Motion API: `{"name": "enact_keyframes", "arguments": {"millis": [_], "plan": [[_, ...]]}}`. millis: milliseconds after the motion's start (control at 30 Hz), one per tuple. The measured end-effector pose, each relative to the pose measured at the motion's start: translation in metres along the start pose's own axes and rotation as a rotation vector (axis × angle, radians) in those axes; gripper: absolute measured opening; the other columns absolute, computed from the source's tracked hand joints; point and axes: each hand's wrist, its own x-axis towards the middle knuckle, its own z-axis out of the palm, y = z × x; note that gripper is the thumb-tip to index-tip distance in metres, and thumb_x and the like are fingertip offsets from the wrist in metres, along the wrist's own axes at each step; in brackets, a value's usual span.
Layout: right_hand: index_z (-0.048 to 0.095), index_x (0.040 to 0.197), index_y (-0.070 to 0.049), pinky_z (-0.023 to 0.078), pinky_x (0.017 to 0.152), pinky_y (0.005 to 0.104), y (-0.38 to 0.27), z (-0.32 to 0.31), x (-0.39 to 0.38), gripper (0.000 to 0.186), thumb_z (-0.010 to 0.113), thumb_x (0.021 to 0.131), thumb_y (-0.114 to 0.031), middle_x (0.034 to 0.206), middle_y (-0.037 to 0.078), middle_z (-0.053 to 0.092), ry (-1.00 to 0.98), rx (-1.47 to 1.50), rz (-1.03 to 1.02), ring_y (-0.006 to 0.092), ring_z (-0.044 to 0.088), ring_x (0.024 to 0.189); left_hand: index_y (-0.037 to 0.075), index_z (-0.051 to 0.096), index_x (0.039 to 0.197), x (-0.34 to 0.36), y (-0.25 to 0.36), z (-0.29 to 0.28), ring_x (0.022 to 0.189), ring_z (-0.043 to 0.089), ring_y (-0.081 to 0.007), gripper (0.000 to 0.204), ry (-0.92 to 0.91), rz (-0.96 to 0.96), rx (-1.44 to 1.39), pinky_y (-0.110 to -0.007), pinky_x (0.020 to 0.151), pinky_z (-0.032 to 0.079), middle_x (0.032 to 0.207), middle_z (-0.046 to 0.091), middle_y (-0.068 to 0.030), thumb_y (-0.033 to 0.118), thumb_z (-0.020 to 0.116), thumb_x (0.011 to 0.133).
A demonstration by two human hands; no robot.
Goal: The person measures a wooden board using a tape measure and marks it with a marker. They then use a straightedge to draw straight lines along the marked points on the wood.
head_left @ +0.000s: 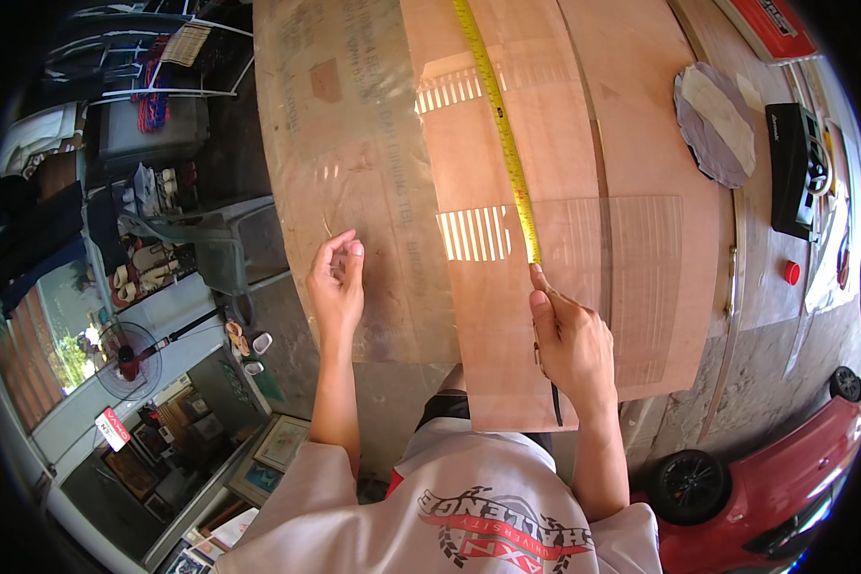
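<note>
My right hand [579, 344] is closed around a tape measure near my body; the hand hides its case, and a dark strap [556, 404] hangs below. From the fingers the yellow tape blade [510, 158] runs away to the far edge of the picture. It lies along a thin, light-brown wooden sheet [496, 330], whose near end reaches my waist. My left hand [337, 287] hovers left of that sheet, thumb and fingers drawn together. A faint thin sliver [327, 227] shows by its fingertips, too small to name. Clear plastic [354, 153] with faint printing covers the surface under the left hand.
At the right lie a round grey piece [703, 143] with cloth-like material on it, a black box [790, 177], a red cap [792, 273] and a red box [765, 29]. Left of the work surface stand a grey chair [234, 239] and a fan [124, 359]. A red car [775, 478] is at lower right.
</note>
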Motion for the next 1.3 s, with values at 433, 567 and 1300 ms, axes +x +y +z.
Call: {"name": "enact_keyframes", "arguments": {"millis": [433, 567, 1300], "plan": [[0.063, 0.142, -0.017, 0.054, 0.068, 0.0447, 0.006, 0.002, -0.007, 0.041, 0.060, 0.103, -0.029, 0.085, 0.015, 0.068, 0.104, 0.074, -0.137, 0.0349, 0.068, 0.074, 0.004, 0.069, 0.123, -0.053, -0.029, -0.013, 0.078, 0.057, -0.0061, 0.029, -0.073, -0.090, -0.074, -0.021, 0.067, 0.045, 0.100, 0.070, -0.0016, 0.022, 0.071, 0.100], [0.029, 0.162, -0.013, 0.054, 0.067, 0.0434, 0.005, -0.006, 0.003, 0.076, 0.068, 0.098, -0.024, 0.092, 0.018, 0.066, 0.275, 0.170, -0.371, 0.0351, 0.067, 0.075, 0.004, 0.068, 0.124, -0.062, -0.035, -0.017, 0.083, 0.060, -0.0080, 0.028, -0.059, -0.065, -0.111, -0.023, 0.072, 0.048, 0.102, 0.069, -0.0046, 0.020, 0.068, 0.102], [0.038, 0.155, -0.008, 0.051, 0.089, 0.0516, 0.064, -0.168, 0.184, 0.081, 0.067, 0.090, -0.048, 0.114, 0.022, 0.067, 0.924, -0.890, -0.271, 0.0387, 0.067, 0.102, 0.002, 0.057, 0.135, -0.137, -0.025, -0.001, 0.101, 0.063, -0.0158, 0.046, -0.217, -0.208, -0.168, -0.030, 0.078, 0.051, 0.114, 0.066, -0.0093, 0.029, 0.070, 0.101]]}}
